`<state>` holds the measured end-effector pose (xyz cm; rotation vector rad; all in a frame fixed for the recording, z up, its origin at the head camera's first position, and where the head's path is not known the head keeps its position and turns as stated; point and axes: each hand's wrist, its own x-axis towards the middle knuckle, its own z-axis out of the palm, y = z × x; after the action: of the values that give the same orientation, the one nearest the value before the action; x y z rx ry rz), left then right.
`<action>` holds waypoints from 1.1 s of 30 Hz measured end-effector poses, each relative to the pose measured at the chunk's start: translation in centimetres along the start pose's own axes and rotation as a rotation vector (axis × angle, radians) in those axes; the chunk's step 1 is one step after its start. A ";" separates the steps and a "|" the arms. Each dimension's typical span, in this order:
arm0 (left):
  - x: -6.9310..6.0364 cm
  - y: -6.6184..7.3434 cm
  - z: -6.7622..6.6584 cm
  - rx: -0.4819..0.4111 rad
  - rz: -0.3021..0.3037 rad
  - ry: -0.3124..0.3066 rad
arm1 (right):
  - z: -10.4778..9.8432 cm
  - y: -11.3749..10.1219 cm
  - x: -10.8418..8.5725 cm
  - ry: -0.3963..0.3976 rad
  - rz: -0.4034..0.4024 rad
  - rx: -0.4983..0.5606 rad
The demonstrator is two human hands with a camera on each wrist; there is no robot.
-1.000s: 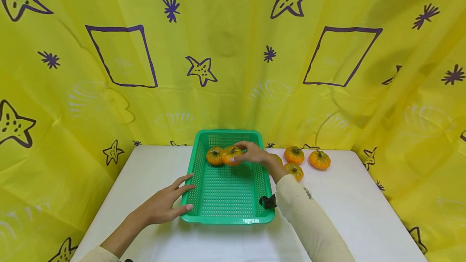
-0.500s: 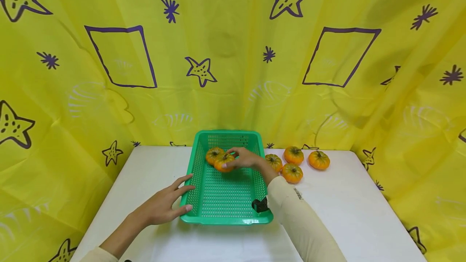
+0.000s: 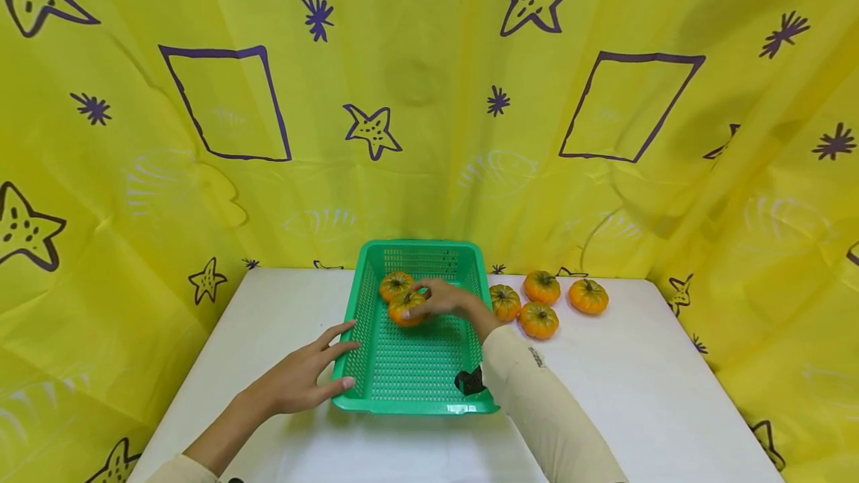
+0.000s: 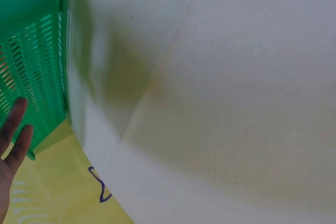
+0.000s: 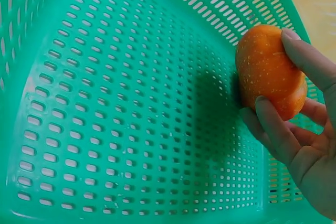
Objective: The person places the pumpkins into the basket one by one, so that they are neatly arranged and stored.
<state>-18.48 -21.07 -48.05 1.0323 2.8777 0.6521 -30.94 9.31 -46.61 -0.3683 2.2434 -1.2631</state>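
My right hand grips a small orange pumpkin inside the green plastic basket. In the right wrist view, thumb and fingers curl round that pumpkin, close over the perforated floor; whether it touches the floor I cannot tell. Just behind it in the head view, another small pumpkin lies in the basket's far left part. My left hand rests with spread, fairly straight fingers against the basket's left rim. Two of its fingers show beside the slotted basket wall in the left wrist view.
Right of the basket, several more small pumpkins lie on the white table, one farthest right and one close to the basket wall. A yellow patterned curtain encloses the table's back and sides.
My right hand has carried its pumpkin left and toward me within the basket, ending in front of the other one. The left hand stays at the rim.
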 end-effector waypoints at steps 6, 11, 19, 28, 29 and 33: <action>0.0 -0.1 0.0 -0.001 0.006 0.005 | 0.5 0.3 0.3 -0.019 0.017 0.024; -0.1 -0.1 0.1 0.001 0.007 0.011 | 0.8 0.4 0.3 -0.034 0.031 0.028; -0.1 0.0 0.0 -0.002 0.011 0.015 | 1.1 0.4 0.4 -0.068 0.047 0.015; -0.1 0.0 0.0 0.002 0.015 0.014 | 1.4 0.8 0.6 -0.102 0.064 0.029; -0.1 0.0 0.0 0.003 0.015 0.015 | 1.4 0.7 0.6 -0.100 0.066 0.034; -0.1 0.0 0.0 0.007 0.016 0.015 | 1.6 0.7 0.7 -0.096 0.078 0.058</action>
<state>-18.41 -21.16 -48.12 1.0566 2.8897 0.6547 -30.63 8.20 -48.08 -0.3101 2.1155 -1.2414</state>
